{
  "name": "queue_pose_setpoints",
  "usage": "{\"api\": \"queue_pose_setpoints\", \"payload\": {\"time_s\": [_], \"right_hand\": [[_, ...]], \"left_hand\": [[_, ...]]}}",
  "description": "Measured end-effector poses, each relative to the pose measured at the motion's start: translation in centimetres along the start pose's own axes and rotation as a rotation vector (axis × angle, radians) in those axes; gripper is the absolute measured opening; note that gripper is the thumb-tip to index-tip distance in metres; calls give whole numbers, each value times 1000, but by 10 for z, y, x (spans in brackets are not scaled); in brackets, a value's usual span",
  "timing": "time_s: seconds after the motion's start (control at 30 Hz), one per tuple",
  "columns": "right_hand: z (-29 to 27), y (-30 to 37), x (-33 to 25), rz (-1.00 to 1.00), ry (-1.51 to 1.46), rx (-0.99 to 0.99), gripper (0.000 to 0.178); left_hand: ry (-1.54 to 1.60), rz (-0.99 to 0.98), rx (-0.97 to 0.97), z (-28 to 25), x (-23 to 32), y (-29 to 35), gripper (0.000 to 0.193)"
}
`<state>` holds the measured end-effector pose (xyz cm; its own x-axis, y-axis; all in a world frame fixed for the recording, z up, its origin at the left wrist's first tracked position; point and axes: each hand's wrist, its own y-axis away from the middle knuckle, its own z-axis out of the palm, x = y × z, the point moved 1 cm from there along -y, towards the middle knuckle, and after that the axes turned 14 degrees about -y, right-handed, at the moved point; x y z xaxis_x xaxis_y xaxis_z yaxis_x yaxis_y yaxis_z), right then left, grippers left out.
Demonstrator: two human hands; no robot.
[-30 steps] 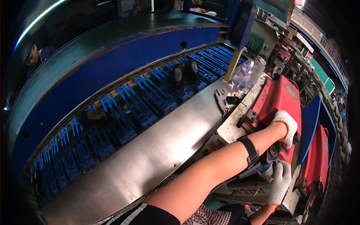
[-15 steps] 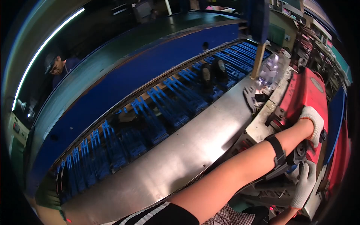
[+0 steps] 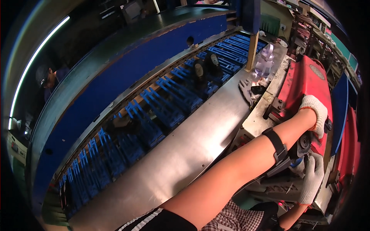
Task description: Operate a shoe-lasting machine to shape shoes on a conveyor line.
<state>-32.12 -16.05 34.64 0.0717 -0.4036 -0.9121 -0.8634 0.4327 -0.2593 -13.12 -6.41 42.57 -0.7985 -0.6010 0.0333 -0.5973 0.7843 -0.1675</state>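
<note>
My left hand (image 3: pixel 314 115), in a white knitted glove with an orange cuff, rests against the red machine housing (image 3: pixel 306 82) at the right. Its fingers are hidden by the glove's back and the machine. A black strap (image 3: pixel 274 143) circles my left forearm. Lower down, my right hand (image 3: pixel 313 179), gloved alike, reaches up to the machine's underside. Its bent fingers close at a small dark part beside a round black wheel (image 3: pixel 303 143); what they hold cannot be made out. A patch of blue shows just left of those fingertips.
Left of the machine runs a smooth metal ledge (image 3: pixel 185 148), bordering a conveyor of blue rods (image 3: pixel 154 100). Two dark shoe-like pieces (image 3: pixel 206 67) stand on it. A clear bottle (image 3: pixel 264 61) and a grey glove (image 3: pixel 245 89) lie near the wooden post (image 3: pixel 252 52). Another person (image 3: pixel 48 79) is far left.
The whole view has shifted, so the scene sits a little further left and higher. Both my hands keep their places on the machine. The person at the far left has lowered their head.
</note>
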Motion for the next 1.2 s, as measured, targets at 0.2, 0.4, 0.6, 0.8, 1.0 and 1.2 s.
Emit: {"api": "queue_pose_setpoints", "payload": {"time_s": [0.2,0.4,0.6,0.8,1.0,1.2], "right_hand": [[2,1,9,-96,26,-46,20],[-1,1,-1,-5,3,-19,20],[-1,1,-2,-54,52,-28,16],[-1,4,-7,-61,22,-31,15],[-2,4,-8,-108,53,-30,15],[-1,5,-9,-109,29,-30,17]], "left_hand": [[-24,-14,-16,0,-3,4,58],[-9,2,-31,-6,1,4,57],[-2,11,-12,-8,-1,9,53],[-11,-10,-42,-11,2,11,53],[-1,8,-40,-12,2,11,52],[-5,-2,-47,-15,2,12,51]]}}
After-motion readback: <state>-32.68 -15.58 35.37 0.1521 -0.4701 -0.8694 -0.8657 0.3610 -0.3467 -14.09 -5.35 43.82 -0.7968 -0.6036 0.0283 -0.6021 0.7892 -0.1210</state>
